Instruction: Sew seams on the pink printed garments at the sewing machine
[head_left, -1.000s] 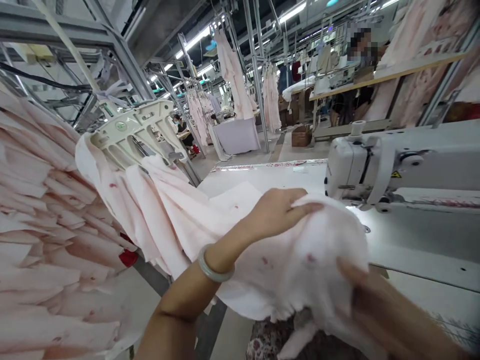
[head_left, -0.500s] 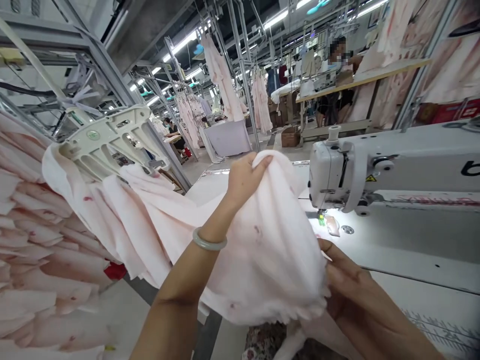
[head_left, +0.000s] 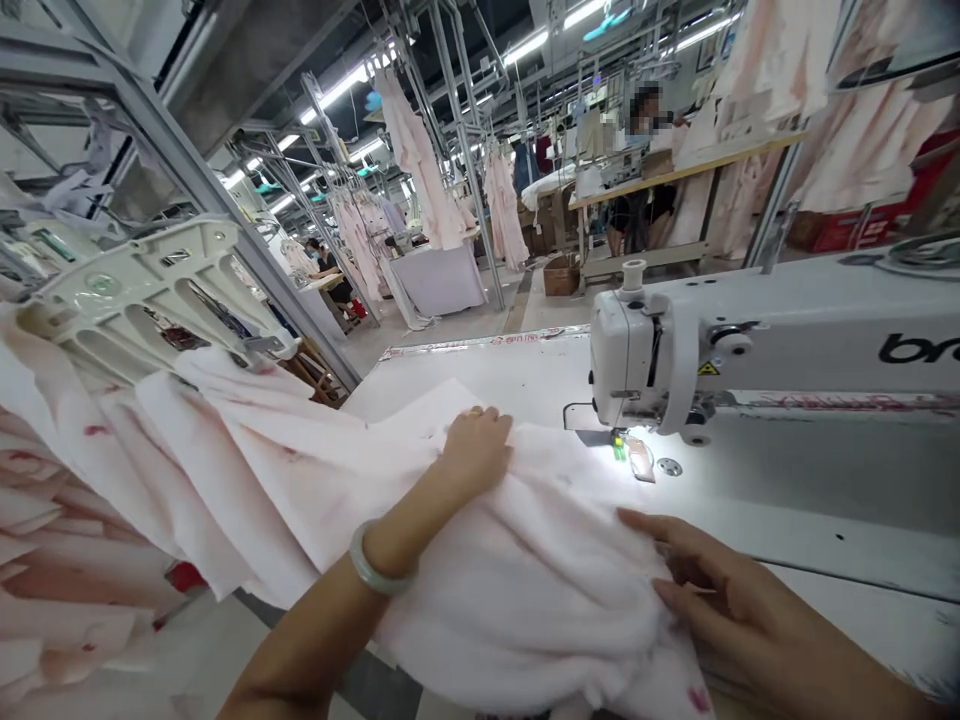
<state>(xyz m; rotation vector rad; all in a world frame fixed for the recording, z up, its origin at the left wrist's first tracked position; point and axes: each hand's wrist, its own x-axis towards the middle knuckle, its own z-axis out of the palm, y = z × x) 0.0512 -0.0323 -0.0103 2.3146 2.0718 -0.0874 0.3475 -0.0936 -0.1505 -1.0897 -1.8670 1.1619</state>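
Pressing my left hand (head_left: 476, 450) flat on the pale pink fabric (head_left: 525, 590), my right hand (head_left: 712, 590) open on its folds, I pin the bunched cloth at lower centre on the sewing table (head_left: 480, 380), near the sewing machine (head_left: 637, 360), so it cannot slide

Sewing room w/ fluoro ceiling lights (head_left: 334, 90), steel rack posts (head_left: 465, 170), grey floor (head_left: 360, 345).

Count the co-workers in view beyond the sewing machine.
2. One person stands at upper right behind the long worktable; another person is far off, left of centre. More may be hidden behind the hanging garments.
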